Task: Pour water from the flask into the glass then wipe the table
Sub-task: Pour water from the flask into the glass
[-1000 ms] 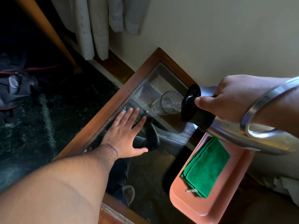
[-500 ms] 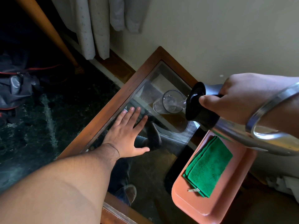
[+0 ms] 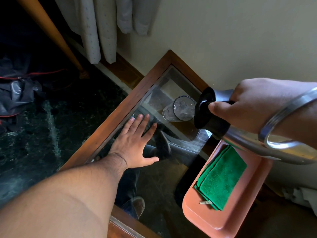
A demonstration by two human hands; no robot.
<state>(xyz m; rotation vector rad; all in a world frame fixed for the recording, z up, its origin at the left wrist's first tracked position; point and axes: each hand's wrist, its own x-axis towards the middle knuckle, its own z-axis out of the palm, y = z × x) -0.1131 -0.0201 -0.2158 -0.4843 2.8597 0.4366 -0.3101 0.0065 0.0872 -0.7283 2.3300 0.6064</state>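
My right hand (image 3: 253, 107) grips a steel flask (image 3: 240, 140) by its black neck and holds it tipped almost level, its black mouth beside the rim of a clear glass (image 3: 180, 110). The glass stands on the glass-topped table (image 3: 120, 109) and shows some water inside. My left hand (image 3: 135, 143) lies flat on the tabletop, fingers spread, left of the glass. A folded green cloth (image 3: 221, 177) rests in an orange tray (image 3: 202, 219) at the table's right edge, under the flask's body.
The table has a brown wooden frame and stands against a pale wall. Grey curtains (image 3: 103, 28) hang at the back left. The dark floor (image 3: 42, 126) lies to the left, with a dark bag (image 3: 15, 95) on it.
The flask has moved slightly right and tipped closer over the glass, and water now shows in the glass. My left hand stays flat on the table.
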